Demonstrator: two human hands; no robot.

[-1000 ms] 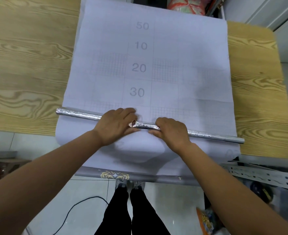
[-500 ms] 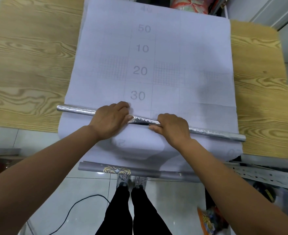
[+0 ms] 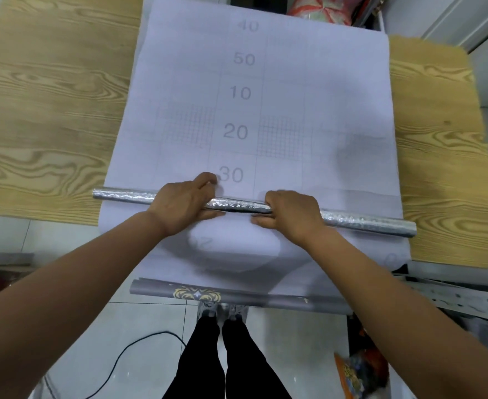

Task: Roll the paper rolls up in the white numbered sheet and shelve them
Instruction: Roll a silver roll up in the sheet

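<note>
A white numbered sheet (image 3: 294,110) lies spread lengthwise over a wooden table (image 3: 41,116), its near end hanging over the front edge. Across it, close to that edge, lies a long silver foil roll (image 3: 363,223). My left hand (image 3: 184,201) and my right hand (image 3: 290,216) both grip the roll near its middle, fingers curled over the top and thumbs underneath. A grey roll with a gold ornament (image 3: 196,293) hangs at the sheet's lower end, below the table edge.
Pale tiled floor and a black cable (image 3: 116,367) lie below the table. My legs and shoes (image 3: 222,355) stand close to the edge. Perforated metal rails (image 3: 450,295) and an orange packet (image 3: 355,375) sit at the lower right. Colourful bags (image 3: 320,10) lie behind the table.
Both hands have pushed the silver roll a little farther up the sheet toward the 30 mark, and they have moved slightly apart along it.
</note>
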